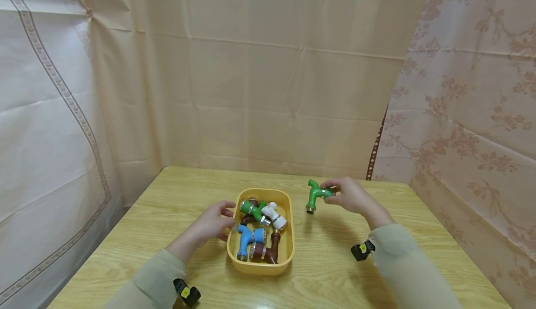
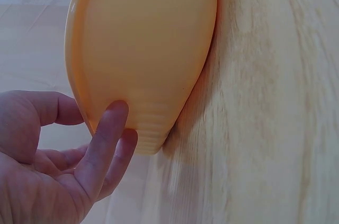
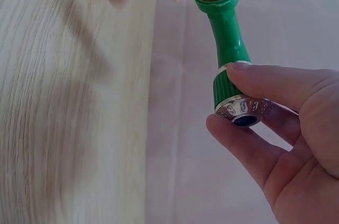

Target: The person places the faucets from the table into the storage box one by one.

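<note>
My right hand (image 1: 351,195) holds a green tap (image 1: 315,194) with silver fittings above the table, right of the yellow basket (image 1: 292,234). In the right wrist view, thumb and fingertips pinch the ribbed green collar and silver ring of this tap (image 3: 228,38); its threaded end points away from the hand. My left hand (image 1: 211,221) is at the basket's left side, loosely bent fingers (image 2: 108,128) against its outer wall. Inside the basket lie another green tap (image 1: 252,210), a white tap (image 1: 274,217), a blue tap (image 1: 244,241) and brown taps (image 1: 272,253), partly overlapping.
The basket stands on a light wood table (image 1: 188,183). Beige cloth (image 1: 268,90) hangs behind the far edge, with patterned cloth (image 1: 473,113) on the right and pale cloth (image 1: 46,113) on the left. Black wrist devices (image 1: 362,250) are worn at both sleeves.
</note>
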Available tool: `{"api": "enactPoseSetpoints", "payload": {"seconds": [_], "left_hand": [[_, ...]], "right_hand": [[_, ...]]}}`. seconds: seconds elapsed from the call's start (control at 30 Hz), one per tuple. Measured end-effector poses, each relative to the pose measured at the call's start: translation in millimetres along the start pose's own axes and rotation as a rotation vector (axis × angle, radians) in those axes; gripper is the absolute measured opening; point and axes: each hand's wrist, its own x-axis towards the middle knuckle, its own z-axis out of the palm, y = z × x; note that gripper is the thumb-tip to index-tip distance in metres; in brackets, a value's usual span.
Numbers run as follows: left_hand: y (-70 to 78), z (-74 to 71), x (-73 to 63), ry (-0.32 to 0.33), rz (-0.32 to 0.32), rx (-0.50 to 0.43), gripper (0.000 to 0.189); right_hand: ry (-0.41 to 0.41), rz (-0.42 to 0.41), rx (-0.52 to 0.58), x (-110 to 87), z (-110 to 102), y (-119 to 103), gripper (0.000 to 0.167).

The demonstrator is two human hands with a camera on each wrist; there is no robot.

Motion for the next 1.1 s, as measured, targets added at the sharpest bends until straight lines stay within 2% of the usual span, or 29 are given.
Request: {"api": "enactPoseSetpoints", "payload": {"seconds": [0.27,0.57,1.1], "left_hand": [[-0.4,-0.3,0.9,-0.003,-0.004,0.002,0.056],[-0.8,-0.1,-0.2,0.002,-0.006,0.01,0.055],[1.5,0.3,-2.4,0.0,0.003,0.003,0.058]], "right_hand": [[-0.002,-0.091,-0.04,4.1,6.4,-19.0,0.034],[-0.051,-0.145,-0.021,7.2,14.0,-38.0,0.033],[-0.097,-0.29,-0.021,13.8,30.5,-62.3,0.03]]}}
